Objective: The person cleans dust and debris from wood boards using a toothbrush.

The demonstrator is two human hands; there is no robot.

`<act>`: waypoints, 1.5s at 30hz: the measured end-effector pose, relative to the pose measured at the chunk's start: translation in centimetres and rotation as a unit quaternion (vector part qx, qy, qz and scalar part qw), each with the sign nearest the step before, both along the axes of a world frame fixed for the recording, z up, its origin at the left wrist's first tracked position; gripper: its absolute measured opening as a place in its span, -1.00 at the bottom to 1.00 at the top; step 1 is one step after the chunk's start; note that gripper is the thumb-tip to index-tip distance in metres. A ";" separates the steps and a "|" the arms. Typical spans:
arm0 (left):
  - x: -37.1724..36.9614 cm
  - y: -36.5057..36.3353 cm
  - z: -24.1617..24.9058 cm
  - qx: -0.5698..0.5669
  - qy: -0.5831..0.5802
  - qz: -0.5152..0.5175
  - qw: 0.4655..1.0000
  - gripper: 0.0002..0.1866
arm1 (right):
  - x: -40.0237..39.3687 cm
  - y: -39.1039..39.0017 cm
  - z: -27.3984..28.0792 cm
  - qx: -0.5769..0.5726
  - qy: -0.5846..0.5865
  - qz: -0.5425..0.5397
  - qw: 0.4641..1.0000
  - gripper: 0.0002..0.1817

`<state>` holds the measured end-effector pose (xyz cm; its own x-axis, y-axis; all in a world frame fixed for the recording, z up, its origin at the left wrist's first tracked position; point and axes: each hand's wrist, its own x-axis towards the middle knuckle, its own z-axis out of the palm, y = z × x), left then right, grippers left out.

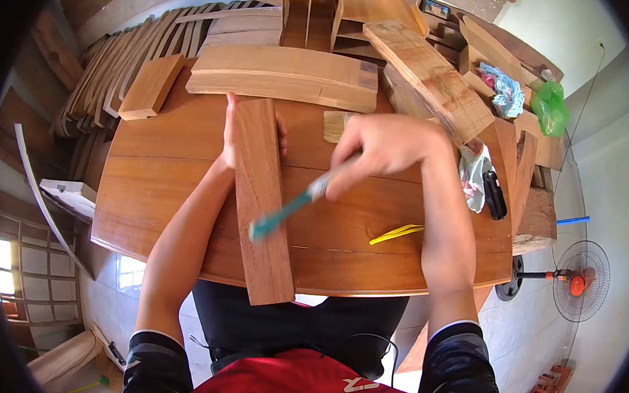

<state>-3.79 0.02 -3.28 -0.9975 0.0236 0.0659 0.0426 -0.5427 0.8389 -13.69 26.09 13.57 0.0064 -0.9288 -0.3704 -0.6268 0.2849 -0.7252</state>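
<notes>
Head camera shows you one long block (261, 150), slanting over the near half of the table (149, 193). Your left hand (230, 137) has hold of its far part, thumb along one side and fingertips showing on the other, spread only by the block's width. Your right hand (390, 143) pinches one teal tool (284, 215) tightly, its blurred end over the block's face; you cannot tell whether it touches. One patch of tan bristles (335, 127) shows just beside that hand, its other end hidden.

Around you, count one short block (147, 87) at the far left, one curved piece (286, 76) lying across the far side, one slanted board (429, 81), one yellow strip (396, 234), one white bag (472, 179) and one black object (495, 196). Curved slats (136, 67) beyond are too many to count.

Your red shirt (303, 383) bears one white mark, not readable as letters.

The block's near end reaches past the table's near edge. You have tabletop to move over left of your left forearm, and between the block and your right forearm.
</notes>
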 end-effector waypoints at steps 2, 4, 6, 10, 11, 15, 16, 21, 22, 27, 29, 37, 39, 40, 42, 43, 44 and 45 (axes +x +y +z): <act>0.1 0.0 0.0 0.005 -0.006 -0.005 1.000 0.27 | -1.5 0.1 -1.2 -0.002 0.040 -0.048 0.998 -0.59; 0.1 0.1 -0.1 0.013 -0.009 -0.008 1.000 0.28 | -0.7 0.0 -0.5 0.011 0.045 -0.030 0.998 -0.58; 0.0 0.1 -0.1 0.017 -0.013 -0.010 1.000 0.28 | 1.6 0.0 1.3 0.034 0.033 0.025 0.999 -0.57; 0.1 -0.1 -0.2 -0.002 -0.003 -0.013 1.000 0.27 | 1.4 -0.4 1.1 0.010 0.016 0.050 0.999 -0.56; 0.1 -0.2 -0.2 0.000 -0.001 -0.025 1.000 0.27 | 0.3 -0.2 0.5 0.008 0.047 -0.018 0.999 -0.58; 0.3 0.1 -0.2 0.057 -0.056 0.009 0.997 0.26 | -2.9 0.4 -1.9 -0.051 0.093 -0.120 0.987 -0.40; 0.3 0.1 -0.3 0.075 -0.042 -0.003 0.996 0.26 | -2.8 0.5 -1.9 -0.066 0.097 -0.139 0.983 -0.34; -0.7 -1.8 -2.2 0.073 0.049 -0.098 0.991 0.32 | -1.9 -1.3 -2.9 -0.045 0.145 -0.251 0.956 -0.09; -0.5 -2.0 -2.4 0.085 0.051 -0.108 0.989 0.29 | -1.9 -1.8 -3.5 -0.062 0.158 -0.263 0.950 -0.10; -1.0 0.2 -1.3 0.066 -0.001 0.048 0.997 0.19 | -1.3 -5.5 -8.3 -0.480 0.253 -0.296 0.786 -0.31; -1.4 -0.2 -1.9 0.059 0.042 0.042 0.996 0.11 | 0.5 -5.6 -8.1 -0.503 0.212 -0.228 0.807 -0.51; -2.5 -1.5 -5.2 0.128 0.027 0.018 0.991 0.11 | -0.4 -5.7 -11.4 -0.549 0.131 -0.188 0.804 -0.68; -2.0 -2.1 -5.5 0.176 0.095 -0.073 0.977 0.10 | -0.1 -6.2 -12.5 -0.580 0.128 -0.175 0.785 -0.69; -1.7 -1.7 -4.9 0.182 0.114 -0.101 0.972 0.11 | 0.6 -6.3 -12.1 -0.582 0.143 -0.143 0.788 -0.70; -0.9 -0.9 -2.7 0.110 0.080 -0.061 0.989 0.17 | 1.5 -6.6 -10.9 -0.587 0.166 -0.076 0.789 -0.70; -0.5 -0.2 -1.1 0.070 0.055 -0.030 0.996 0.20 | 1.3 -6.2 -10.1 -0.578 0.188 -0.072 0.791 -0.71; 0.1 1.1 0.4 0.026 0.017 0.029 0.999 0.20 | 1.1 -5.9 -9.4 -0.567 0.207 -0.067 0.794 -0.71; 0.4 1.8 1.1 -0.017 -0.022 0.089 0.996 0.22 | 1.0 -5.6 -9.0 -0.556 0.225 -0.061 0.798 -0.71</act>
<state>-3.39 1.84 -2.22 -0.9880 -0.1526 0.0235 0.0979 -0.5014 0.8596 -12.67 20.51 4.53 -0.0105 -0.6683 0.7438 -0.9116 -0.2993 -0.2819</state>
